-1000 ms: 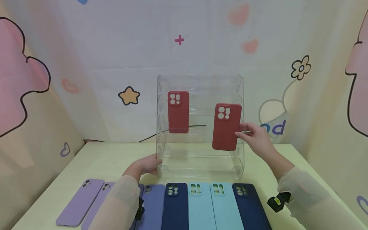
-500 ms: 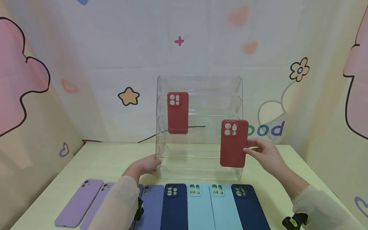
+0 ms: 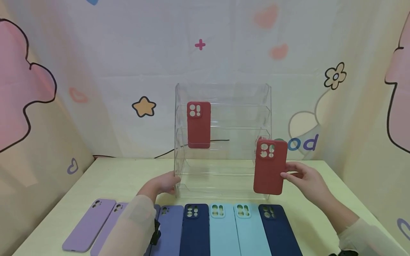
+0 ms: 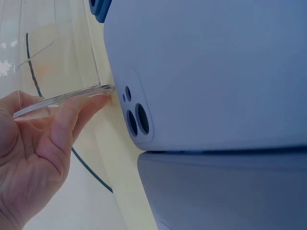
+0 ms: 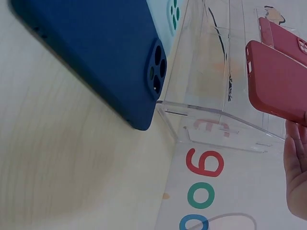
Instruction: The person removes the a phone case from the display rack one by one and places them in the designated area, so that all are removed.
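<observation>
A clear acrylic tiered rack (image 3: 224, 193) stands upright on the table. My left hand (image 3: 163, 182) grips its lower left side; in the left wrist view the fingers of that hand (image 4: 48, 143) curl round the clear side panel. One red phone case (image 3: 199, 131) stands in the upper left of the rack. Between thumb and fingers my right hand (image 3: 307, 179) pinches the right edge of a second red phone case (image 3: 270, 169), held upright in front of the rack's right side. The right wrist view shows this held case (image 5: 278, 81) apart from the rack, with the hand partly cut off.
Along the table's front lie purple cases (image 3: 91, 224), a dark blue case (image 3: 195, 231), light blue cases (image 3: 224, 231) and another dark blue case (image 3: 278, 229). My left sleeve (image 3: 131, 227) covers part of the row. A patterned cloth (image 3: 224, 35) hangs behind the table.
My right hand has carried the held red phone case down and to the right, from the rack's middle height to its lower right. The left hand and the other red case stay put.
</observation>
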Motion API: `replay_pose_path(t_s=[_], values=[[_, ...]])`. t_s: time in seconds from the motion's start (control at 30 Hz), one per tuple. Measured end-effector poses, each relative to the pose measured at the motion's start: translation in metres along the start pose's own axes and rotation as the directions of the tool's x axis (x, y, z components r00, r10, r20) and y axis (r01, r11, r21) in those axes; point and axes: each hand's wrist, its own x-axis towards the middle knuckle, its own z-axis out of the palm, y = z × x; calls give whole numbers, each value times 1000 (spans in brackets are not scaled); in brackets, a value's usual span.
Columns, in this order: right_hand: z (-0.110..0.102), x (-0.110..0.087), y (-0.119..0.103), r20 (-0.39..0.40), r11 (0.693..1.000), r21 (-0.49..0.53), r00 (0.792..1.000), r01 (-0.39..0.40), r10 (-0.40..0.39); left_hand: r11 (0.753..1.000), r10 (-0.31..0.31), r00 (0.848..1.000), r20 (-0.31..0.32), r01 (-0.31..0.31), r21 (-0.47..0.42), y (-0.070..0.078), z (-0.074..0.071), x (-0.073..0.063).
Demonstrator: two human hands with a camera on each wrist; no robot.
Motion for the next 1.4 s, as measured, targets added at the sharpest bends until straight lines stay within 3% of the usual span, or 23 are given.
replay_pose_path(t_s=[0.43, 0.73, 1.17, 1.4], values=[[-20, -17, 23, -30, 999, -34, 999, -13, 12, 1000, -4, 1000, 9, 4, 1, 3, -2, 0], [-32, -29, 41, -4, 999, -23, 1000, -24, 24, 1000, 1, 1000, 15, -1, -6, 0, 0, 1], [-42, -41, 69, 172, 995, 23, 981, -95, 90, 1000, 3, 1000, 18, -3, 13, 4, 0, -2], [-52, -45, 83, 340, 991, 47, 935, -127, 104, 1000, -10, 1000, 5, 10, 13, 0, -1, 0]])
